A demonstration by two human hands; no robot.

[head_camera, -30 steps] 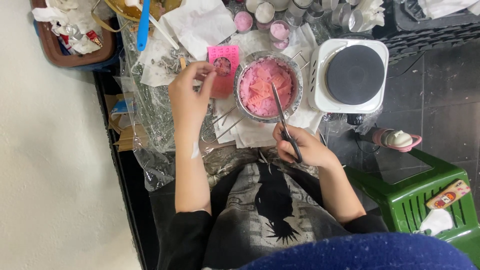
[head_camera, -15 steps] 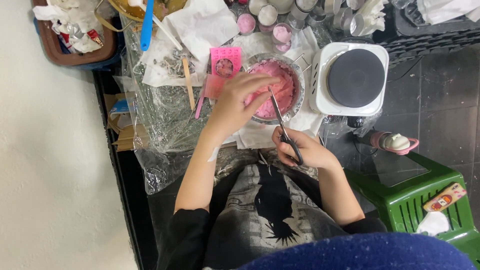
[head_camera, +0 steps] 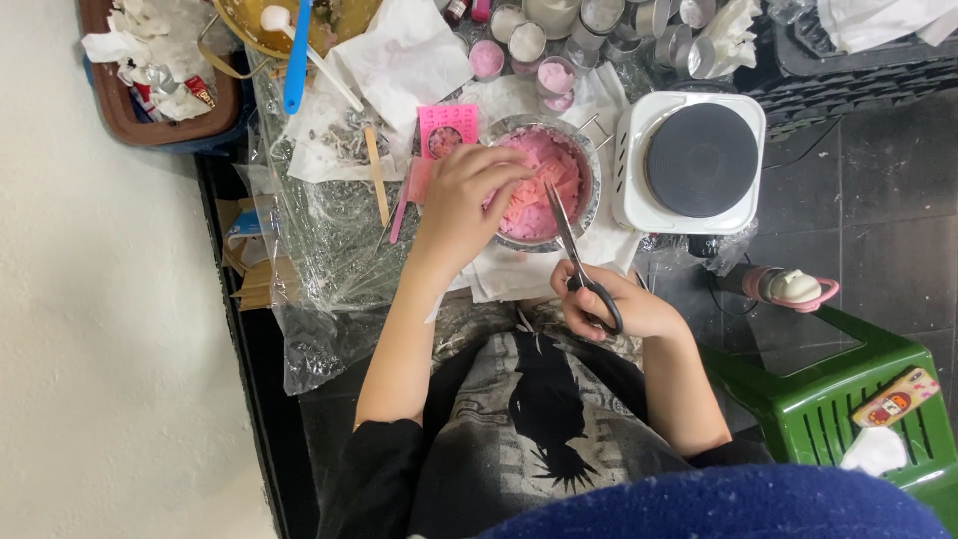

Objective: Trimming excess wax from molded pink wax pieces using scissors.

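Note:
A round metal bowl (head_camera: 591,165) full of pink wax pieces (head_camera: 544,180) stands in front of me. My left hand (head_camera: 461,200) reaches over the bowl's left rim, fingers curled down onto the pink pieces. My right hand (head_camera: 609,304) grips black-handled scissors (head_camera: 579,265) by the loops, near my chest, with the blades pointing up over the bowl's near edge. A pink mould (head_camera: 447,128) lies just left of the bowl, behind my left hand.
A white single hotplate (head_camera: 694,160) sits right of the bowl. Small round tins (head_camera: 544,45) line the back. A wooden stick (head_camera: 376,175), white paper and clear plastic sheeting (head_camera: 329,250) cover the left. A green stool (head_camera: 858,399) stands at right.
My left hand has moved right from beside the pink mould onto the pink pieces in the bowl. The right hand with the scissors has barely shifted.

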